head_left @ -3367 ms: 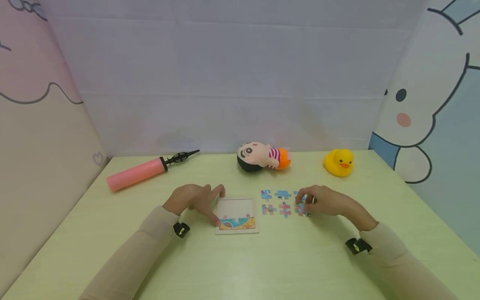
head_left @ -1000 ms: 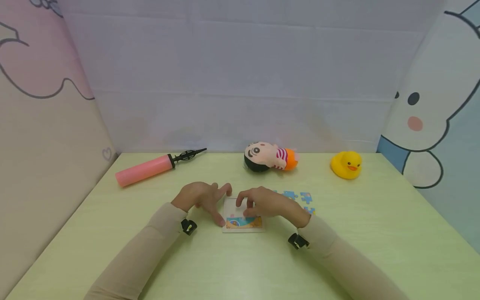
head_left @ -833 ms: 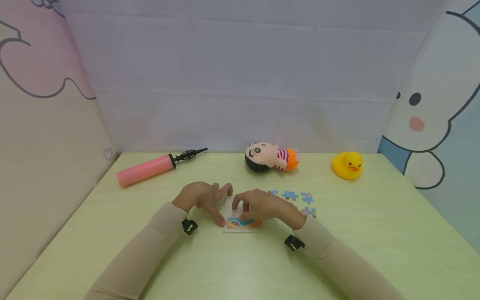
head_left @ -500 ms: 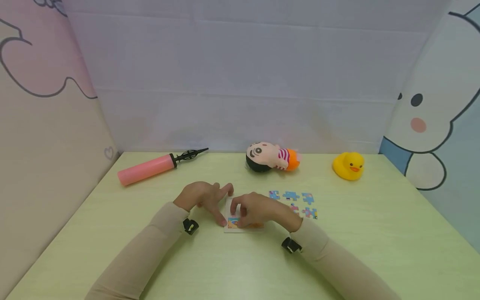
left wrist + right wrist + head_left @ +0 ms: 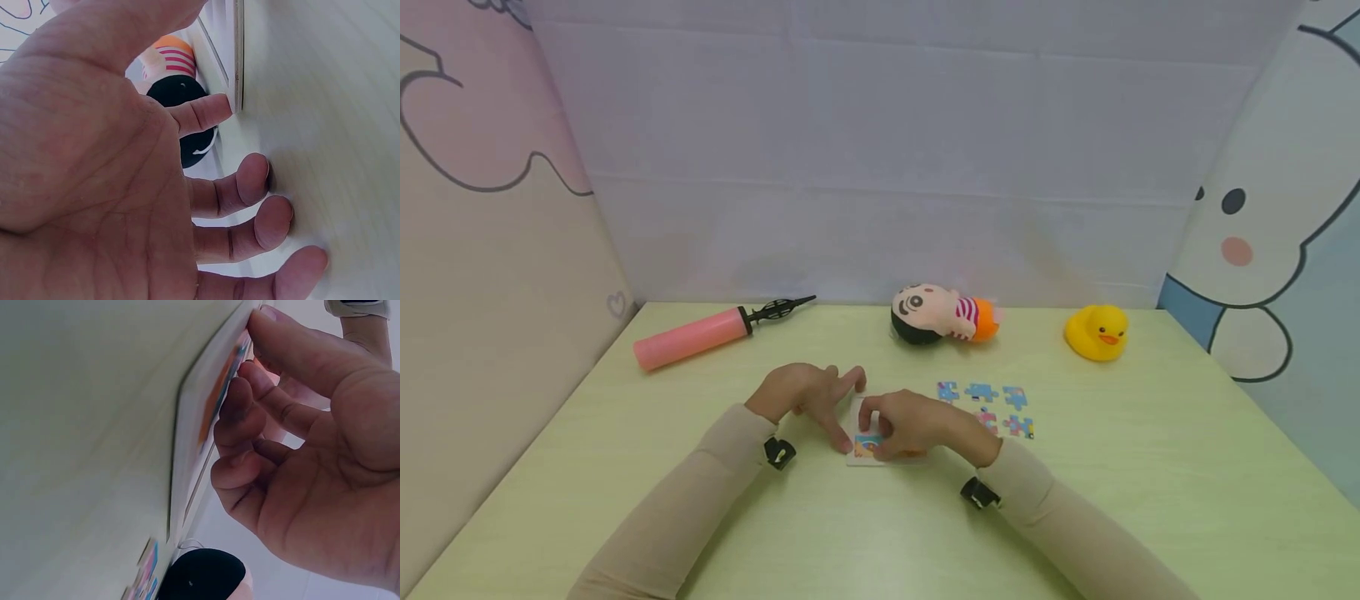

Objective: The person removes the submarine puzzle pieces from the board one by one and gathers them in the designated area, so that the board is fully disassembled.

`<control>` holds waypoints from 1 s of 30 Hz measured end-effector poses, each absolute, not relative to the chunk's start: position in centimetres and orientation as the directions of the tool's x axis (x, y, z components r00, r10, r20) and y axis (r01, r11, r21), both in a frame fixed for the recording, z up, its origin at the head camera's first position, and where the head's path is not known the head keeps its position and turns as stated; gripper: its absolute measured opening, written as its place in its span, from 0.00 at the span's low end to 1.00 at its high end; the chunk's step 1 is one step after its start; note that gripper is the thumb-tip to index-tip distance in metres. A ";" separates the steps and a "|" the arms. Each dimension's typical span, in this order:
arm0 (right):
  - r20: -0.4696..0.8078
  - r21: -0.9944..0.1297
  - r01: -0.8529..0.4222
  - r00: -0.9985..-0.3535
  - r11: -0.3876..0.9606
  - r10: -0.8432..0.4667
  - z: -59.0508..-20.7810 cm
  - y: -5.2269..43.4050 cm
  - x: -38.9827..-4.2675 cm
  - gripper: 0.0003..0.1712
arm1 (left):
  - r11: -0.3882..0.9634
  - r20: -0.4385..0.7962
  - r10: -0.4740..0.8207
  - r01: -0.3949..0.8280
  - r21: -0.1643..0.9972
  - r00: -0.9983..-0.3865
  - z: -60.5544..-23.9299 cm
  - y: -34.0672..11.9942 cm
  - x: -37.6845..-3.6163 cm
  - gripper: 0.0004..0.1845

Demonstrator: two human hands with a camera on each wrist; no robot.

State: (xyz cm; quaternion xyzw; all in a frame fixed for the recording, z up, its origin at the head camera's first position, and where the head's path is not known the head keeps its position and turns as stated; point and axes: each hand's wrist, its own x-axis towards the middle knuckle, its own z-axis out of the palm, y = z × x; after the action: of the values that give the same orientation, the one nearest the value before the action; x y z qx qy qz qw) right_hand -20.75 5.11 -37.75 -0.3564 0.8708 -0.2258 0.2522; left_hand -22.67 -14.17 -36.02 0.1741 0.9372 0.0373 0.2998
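A person is working with two bare hands on a small jigsaw tray, which is lying flat on a pale table. The left hand is spreading along the tray's left side, thumb by the near corner and index finger by the far one, pinching nothing. The right hand is arching over the tray, fingers curling, thumb above the picture strip at the near edge; whether it is pinching a piece cannot be told. At least five loose pieces are lying to the tray's right, beyond the right wrist. Fitting a piece well is probably calling for the left hand bracing without lifting, and the right fingertips lining up tabs with gaps, then pressing straight down, not dislodging the strip.
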 end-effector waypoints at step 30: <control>-0.284 -0.563 -0.505 -0.625 0.655 -0.727 -37.7 5.1 -20.2 0.15 | 0.932 -0.556 0.363 0.297 0.209 -0.747 -35.8 -14.1 -22.6 0.43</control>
State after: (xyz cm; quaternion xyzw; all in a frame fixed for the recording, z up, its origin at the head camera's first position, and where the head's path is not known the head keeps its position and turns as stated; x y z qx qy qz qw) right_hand -20.23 5.09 -37.66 -0.3523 0.8741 -0.2204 0.2515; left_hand -22.57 -14.12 -35.76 0.1769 0.9332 0.0536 0.3083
